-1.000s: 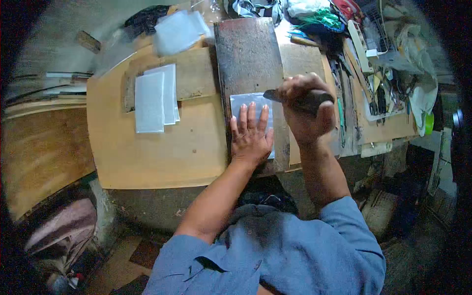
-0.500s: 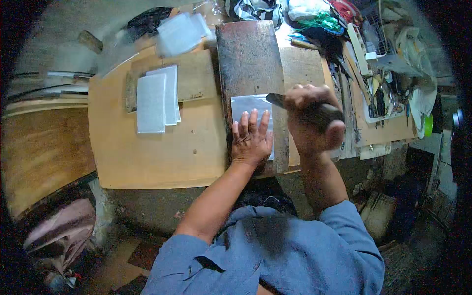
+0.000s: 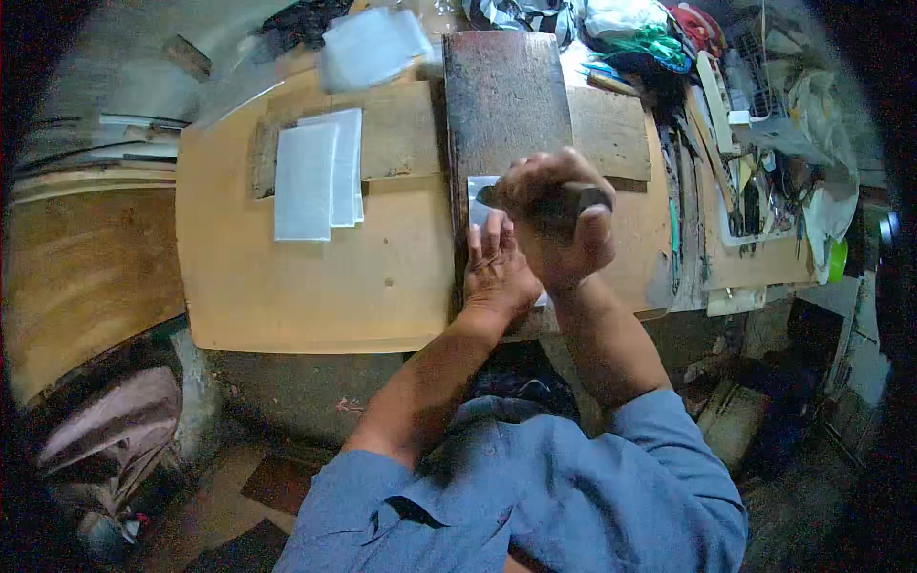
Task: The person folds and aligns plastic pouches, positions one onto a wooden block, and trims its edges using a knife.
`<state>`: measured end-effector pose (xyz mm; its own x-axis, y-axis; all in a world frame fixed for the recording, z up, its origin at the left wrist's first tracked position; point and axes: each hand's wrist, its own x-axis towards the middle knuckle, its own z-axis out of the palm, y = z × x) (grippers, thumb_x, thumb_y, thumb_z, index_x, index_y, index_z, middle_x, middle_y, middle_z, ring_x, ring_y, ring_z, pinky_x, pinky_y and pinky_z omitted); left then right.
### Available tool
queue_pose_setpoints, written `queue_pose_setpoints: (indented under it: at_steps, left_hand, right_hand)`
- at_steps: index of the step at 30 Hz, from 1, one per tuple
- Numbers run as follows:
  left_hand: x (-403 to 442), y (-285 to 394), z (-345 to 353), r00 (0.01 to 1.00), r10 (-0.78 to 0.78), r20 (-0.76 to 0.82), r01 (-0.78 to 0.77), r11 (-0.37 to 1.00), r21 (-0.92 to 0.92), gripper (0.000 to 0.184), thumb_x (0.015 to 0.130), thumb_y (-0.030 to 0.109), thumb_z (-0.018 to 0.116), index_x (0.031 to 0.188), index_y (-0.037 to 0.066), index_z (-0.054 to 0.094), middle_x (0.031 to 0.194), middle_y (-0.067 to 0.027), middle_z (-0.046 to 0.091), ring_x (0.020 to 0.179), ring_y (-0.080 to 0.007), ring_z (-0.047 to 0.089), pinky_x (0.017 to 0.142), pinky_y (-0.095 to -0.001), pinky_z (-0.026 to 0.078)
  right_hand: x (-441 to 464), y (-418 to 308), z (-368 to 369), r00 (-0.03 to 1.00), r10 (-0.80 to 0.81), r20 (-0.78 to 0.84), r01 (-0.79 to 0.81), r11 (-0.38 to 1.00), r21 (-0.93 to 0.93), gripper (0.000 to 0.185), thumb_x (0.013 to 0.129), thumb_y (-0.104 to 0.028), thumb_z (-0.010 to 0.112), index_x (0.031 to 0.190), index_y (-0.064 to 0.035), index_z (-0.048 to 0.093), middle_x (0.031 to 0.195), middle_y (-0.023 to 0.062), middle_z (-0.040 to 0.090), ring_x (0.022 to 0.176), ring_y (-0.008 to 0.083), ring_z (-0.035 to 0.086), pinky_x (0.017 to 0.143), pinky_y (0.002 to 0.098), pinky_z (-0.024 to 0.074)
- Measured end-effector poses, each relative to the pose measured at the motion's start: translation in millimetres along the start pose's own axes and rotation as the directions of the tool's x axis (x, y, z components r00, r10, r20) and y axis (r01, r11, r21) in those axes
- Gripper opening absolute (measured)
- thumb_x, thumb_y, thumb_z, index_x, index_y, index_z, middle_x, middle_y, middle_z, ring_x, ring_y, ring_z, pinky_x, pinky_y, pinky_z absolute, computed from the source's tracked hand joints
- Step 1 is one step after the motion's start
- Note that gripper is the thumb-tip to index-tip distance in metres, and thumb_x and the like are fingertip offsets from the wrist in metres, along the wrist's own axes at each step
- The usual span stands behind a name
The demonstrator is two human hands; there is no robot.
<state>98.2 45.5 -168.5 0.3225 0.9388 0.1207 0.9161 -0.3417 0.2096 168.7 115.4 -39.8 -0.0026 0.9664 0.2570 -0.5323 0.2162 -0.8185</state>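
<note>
My left hand (image 3: 499,272) lies with its fingers apart on a pale plastic sheet (image 3: 480,188), pressing it against a dark wooden board (image 3: 506,105). Above and to the right, my right hand (image 3: 564,210) is wrapped round a dark-handled tool (image 3: 485,197), whose dark tip points left over the sheet's upper part. My right hand and forearm hide most of the sheet. Left of the board, a few overlapping translucent sheets (image 3: 306,186) rest partly on a flat piece of wood (image 3: 401,134).
More clear sheets (image 3: 373,48) lie at the back left of the wooden table (image 3: 287,306). At the right, a white tray (image 3: 759,237) holds assorted tools. Plastic bags (image 3: 630,33) are piled at the back, and a green object (image 3: 838,260) is at the far right.
My right hand with the tool has moved left, closer to my left hand, and its tip now hangs over the sheet's upper left part. The whole view has shifted slightly.
</note>
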Motion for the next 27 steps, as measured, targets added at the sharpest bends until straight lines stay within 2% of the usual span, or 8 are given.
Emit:
queue_pose_setpoints:
  at_steps: [2,6,8,12,16,20,22,27]
  left_hand:
    - [-1,-1,2,0.987,0.022,-0.157,-0.025,0.999,-0.02,0.048,0.078,0.034,0.051,0.119,0.01,0.055,0.131,-0.0125,0.04,0.128,-0.0305,0.028,0.105,-0.0506,0.019]
    - [3,2,-3,0.981,-0.032,-0.194,0.01,0.993,-0.115,0.045,0.076,0.029,0.055,0.116,0.009,0.056,0.128,-0.0111,0.043,0.125,-0.0297,0.033,0.104,-0.0502,0.022]
    - [6,3,-10,1.0,-0.022,-0.009,0.021,0.996,-0.082,0.048,0.077,0.034,0.057,0.119,0.011,0.053,0.128,-0.0096,0.043,0.124,-0.0296,0.034,0.102,-0.05,0.023]
    - [8,4,-8,0.996,-0.024,-0.082,0.016,0.995,-0.097,0.055,0.079,0.038,0.056,0.129,0.018,0.044,0.13,-0.0086,0.042,0.123,-0.0295,0.034,0.102,-0.049,0.023]
    - [6,2,-7,0.997,0.003,-0.073,-0.009,0.996,-0.091,0.056,0.078,0.038,0.057,0.13,0.019,0.044,0.131,-0.0089,0.042,0.123,-0.0292,0.034,0.102,-0.0491,0.024]
    - [7,3,-7,0.993,0.019,-0.12,-0.023,0.999,-0.027,0.058,0.078,0.038,0.057,0.131,0.02,0.043,0.131,-0.0093,0.041,0.124,-0.0292,0.034,0.101,-0.0493,0.025]
    - [12,1,-11,0.992,0.003,-0.129,-0.009,0.999,-0.044,0.058,0.078,0.038,0.056,0.132,0.02,0.043,0.131,-0.0092,0.041,0.124,-0.0293,0.034,0.101,-0.0493,0.025]
    - [12,4,-16,0.995,-0.002,-0.097,0.0,1.0,-0.019,0.058,0.079,0.037,0.055,0.132,0.02,0.042,0.131,-0.0086,0.041,0.122,-0.0291,0.035,0.1,-0.0481,0.025]
  right_hand:
    - [-2,-7,1,0.999,-0.029,-0.028,0.029,0.999,0.016,0.064,0.073,-0.062,0.061,0.083,-0.0001,0.048,0.072,0.0091,0.046,0.067,0.0207,0.043,0.066,0.0339,0.037]
    - [-3,-14,-5,0.997,-0.07,0.014,0.07,0.997,-0.044,0.064,0.072,-0.063,0.062,0.083,-0.001,0.048,0.073,0.0084,0.046,0.068,0.0202,0.042,0.066,0.0332,0.0374]
    - [-6,-14,-7,0.999,-0.023,-0.041,0.019,0.996,-0.088,0.066,0.072,-0.062,0.063,0.086,0.0012,0.05,0.077,0.01,0.048,0.071,0.0211,0.044,0.068,0.0335,0.0379]
    - [-4,-18,-19,0.994,-0.085,-0.063,0.092,0.988,0.127,0.066,0.073,-0.06,0.064,0.087,0.0033,0.051,0.076,0.011,0.049,0.07,0.0221,0.045,0.064,0.0346,0.0368]
    - [-9,-15,-32,0.992,-0.103,0.068,0.104,0.994,-0.014,0.064,0.073,-0.06,0.063,0.09,-0.0003,0.052,0.077,0.0101,0.049,0.072,0.0217,0.044,0.064,0.0345,0.0357]
    - [-3,-23,-37,0.997,-0.022,-0.072,0.022,1.0,0.008,0.063,0.073,-0.06,0.063,0.091,-0.0001,0.052,0.077,0.0096,0.049,0.073,0.0217,0.044,0.066,0.0349,0.036]
    - [-11,-22,-33,0.988,-0.145,-0.053,0.152,0.974,0.168,0.062,0.075,-0.057,0.061,0.096,0.0008,0.053,0.08,0.0105,0.05,0.075,0.0222,0.046,0.068,0.0349,0.0367]
    - [-3,-32,-53,0.999,-0.036,-0.033,0.039,0.997,0.073,0.057,0.076,-0.052,0.063,0.095,-0.0003,0.053,0.079,0.0087,0.048,0.076,0.0212,0.045,0.071,0.0347,0.0368]
